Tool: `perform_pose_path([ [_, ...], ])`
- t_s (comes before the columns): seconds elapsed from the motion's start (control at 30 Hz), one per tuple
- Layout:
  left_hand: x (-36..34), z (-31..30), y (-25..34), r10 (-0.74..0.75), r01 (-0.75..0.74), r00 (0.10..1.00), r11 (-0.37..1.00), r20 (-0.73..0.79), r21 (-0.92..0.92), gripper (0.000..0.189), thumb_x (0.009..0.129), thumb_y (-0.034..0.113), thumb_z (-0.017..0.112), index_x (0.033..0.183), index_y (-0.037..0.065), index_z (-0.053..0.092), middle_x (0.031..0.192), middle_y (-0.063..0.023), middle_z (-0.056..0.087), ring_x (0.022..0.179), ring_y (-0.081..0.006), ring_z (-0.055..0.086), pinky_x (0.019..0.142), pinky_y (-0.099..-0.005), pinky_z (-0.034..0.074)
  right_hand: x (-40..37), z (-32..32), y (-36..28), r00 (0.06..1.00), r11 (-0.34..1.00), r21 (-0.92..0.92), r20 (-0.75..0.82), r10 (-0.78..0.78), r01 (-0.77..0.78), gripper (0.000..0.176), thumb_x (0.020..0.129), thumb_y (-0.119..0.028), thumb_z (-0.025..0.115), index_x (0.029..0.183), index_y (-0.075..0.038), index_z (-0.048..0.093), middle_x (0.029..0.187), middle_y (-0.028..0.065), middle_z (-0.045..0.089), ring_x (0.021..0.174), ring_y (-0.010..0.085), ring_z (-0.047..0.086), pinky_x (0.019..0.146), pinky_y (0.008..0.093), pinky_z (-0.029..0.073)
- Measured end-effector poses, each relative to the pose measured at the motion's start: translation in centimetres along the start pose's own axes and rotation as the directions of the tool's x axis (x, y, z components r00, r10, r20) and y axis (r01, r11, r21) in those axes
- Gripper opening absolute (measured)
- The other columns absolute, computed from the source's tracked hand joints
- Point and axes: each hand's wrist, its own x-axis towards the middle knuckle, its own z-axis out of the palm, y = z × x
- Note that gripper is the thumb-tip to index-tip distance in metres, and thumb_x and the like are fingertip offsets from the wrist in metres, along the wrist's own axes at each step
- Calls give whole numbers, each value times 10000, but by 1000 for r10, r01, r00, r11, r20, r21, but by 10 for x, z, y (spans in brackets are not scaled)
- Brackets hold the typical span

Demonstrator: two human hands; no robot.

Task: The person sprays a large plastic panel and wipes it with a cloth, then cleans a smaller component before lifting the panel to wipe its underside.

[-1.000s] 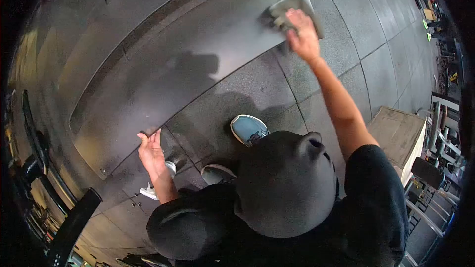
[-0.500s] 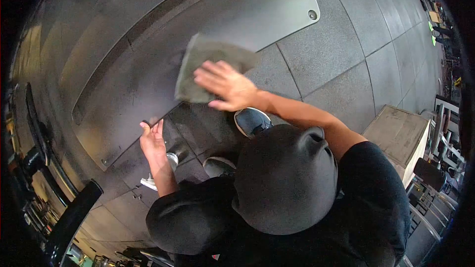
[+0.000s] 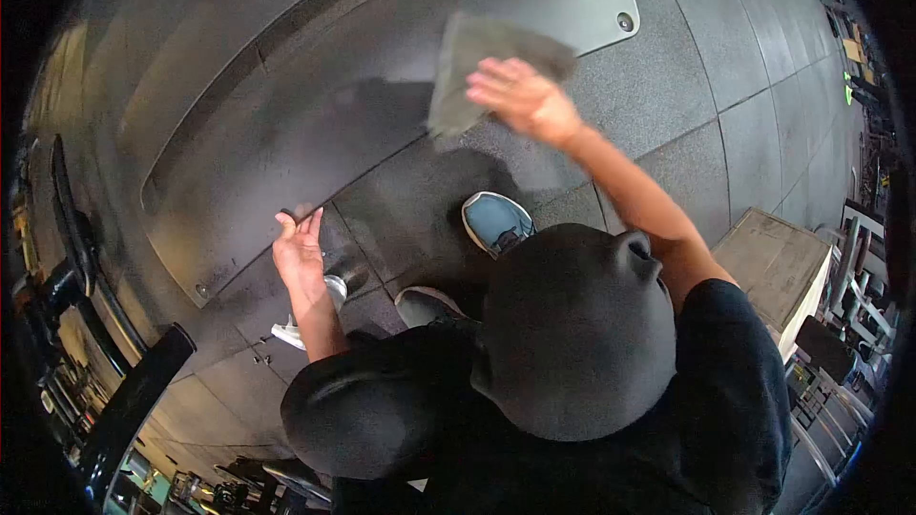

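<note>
A long grey panel (image 3: 315, 124) with a rounded end and a round fitting at its upper right corner lies across the upper part of the view. My left hand (image 3: 300, 246) grips the panel's near edge, thumb on one side and fingers on the other. Over the panel's near edge, further right, my right hand (image 3: 520, 97) presses on a grey-green cloth (image 3: 463, 62). Both that hand and the cloth are blurred by motion.
A wooden-topped box (image 3: 773, 262) stands at the right, with metal equipment beyond it. Black padded bars (image 3: 134, 410) are at the lower left. A clear container (image 3: 336, 291) and small dark pieces (image 3: 261, 359) are on the tiled floor near my left forearm.
My right hand and the cloth have moved right and up along the panel. My left hand remains at the panel's edge. The view has shifted slightly.
</note>
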Motion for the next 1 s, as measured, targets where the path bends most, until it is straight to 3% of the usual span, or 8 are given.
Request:
perform_pose_path([
  [0.1,-4,7,3,20,-19,1000,1000,-8,20,186,1058,196,583,1073,14,617,1228,-196,662,1128,-347,657,1062,-529,536,-63,-13,89,962,976,121,-185,199,-179,611,888,-30,652,1464,-221,587,1561,5,524,1487,245,432,1240,457,335],
  [0.2,-5,10,3,22,-22,1000,1000,-12,20,153,1055,177,583,1048,31,625,1222,-195,665,1126,-352,659,1063,-529,536,-104,-38,155,906,930,145,-216,364,-339,605,862,28,695,1425,-184,629,1499,35,583,1463,269,464,1222,482,353],
  [0.43,-1,-1,2,30,-30,999,999,-12,11,127,1060,159,573,1032,46,626,1213,-195,671,1125,-335,663,1067,-527,533,-98,-32,129,866,912,249,-308,394,-326,535,901,-52,728,1418,-154,635,1505,63,573,1477,276,443,1230,478,329],
  [0.5,0,-3,2,39,-39,999,999,2,19,127,1065,156,558,1035,49,620,1212,-198,674,1123,-330,665,1067,-525,533,-76,-19,100,899,935,180,-268,347,-307,580,886,-65,743,1441,-166,608,1527,45,555,1483,264,434,1226,466,346],
  [0.57,-3,5,1,36,-36,999,999,-15,20,135,1069,157,549,1032,48,620,1209,-197,674,1124,-328,665,1063,-523,536,-39,-8,51,936,961,255,-299,185,-109,556,882,-19,704,1418,-146,625,1528,41,558,1509,232,394,1248,436,319],
  [0.7,8,-4,0,30,-29,998,999,-51,22,157,1082,166,521,1052,41,611,1206,-187,670,1124,-326,664,1055,-512,540,36,31,-41,992,977,202,-115,-51,73,555,938,-156,599,1490,-132,539,1569,32,511,1525,239,362,1267,417,301],
  [0.83,9,-7,-1,12,-10,998,1000,-63,24,162,1084,177,522,1065,37,601,1226,-190,661,1125,-329,663,1065,-511,531,99,13,-105,941,891,305,-143,-306,336,607,919,-178,578,1520,-144,497,1603,37,461,1524,237,360,1280,419,290],
  [1.0,14,-12,8,4,-3,995,1000,-98,12,160,1087,170,516,1082,25,582,1264,-213,649,1143,-354,653,1088,-528,514,132,8,-137,906,870,263,-198,-373,416,598,954,-208,536,1546,-179,462,1625,40,427,1528,250,349,1292,435,241],
])
